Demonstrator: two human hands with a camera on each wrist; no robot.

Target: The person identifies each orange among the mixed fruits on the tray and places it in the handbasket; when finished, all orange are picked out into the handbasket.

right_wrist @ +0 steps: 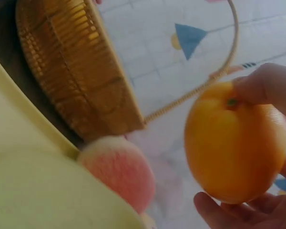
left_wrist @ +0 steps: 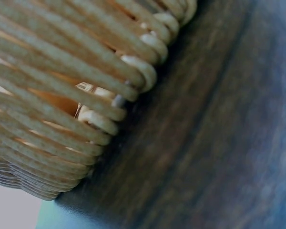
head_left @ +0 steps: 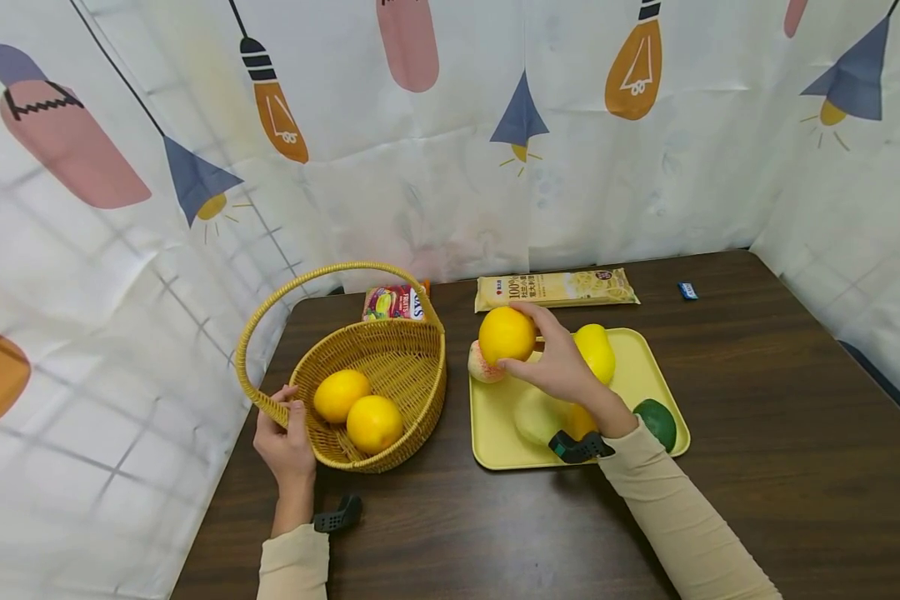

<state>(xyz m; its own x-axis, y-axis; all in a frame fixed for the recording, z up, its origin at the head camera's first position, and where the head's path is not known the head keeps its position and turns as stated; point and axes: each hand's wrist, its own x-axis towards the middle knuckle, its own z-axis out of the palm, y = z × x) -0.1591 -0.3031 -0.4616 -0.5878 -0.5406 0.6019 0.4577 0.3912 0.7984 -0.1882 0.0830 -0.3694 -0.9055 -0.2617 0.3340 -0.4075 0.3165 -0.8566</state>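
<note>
My right hand [head_left: 558, 358] holds an orange [head_left: 507, 336] above the left part of a yellow tray [head_left: 483, 442]. In the right wrist view the thumb lies by the stem of the orange [right_wrist: 236, 143], with fingers beneath it. On the left, my left hand [head_left: 285, 446] grips the rim of a wicker basket [head_left: 431, 392] at the foot of its arched handle. Two yellow-orange fruits, one [head_left: 342, 395] beside the other [head_left: 375, 425], lie inside the basket. The left wrist view shows the basket's woven side [left_wrist: 62, 90] close up, the hand out of sight.
On the tray are a pinkish peach [head_left: 483, 367], a yellow fruit [head_left: 596, 354], a pale green fruit [head_left: 537, 415], a dark green fruit [head_left: 656, 423] and an orange fruit partly behind the wrist. Behind stand a noodle packet [head_left: 555, 289], a colourful bag [head_left: 392, 302] and a small blue packet [head_left: 687, 291].
</note>
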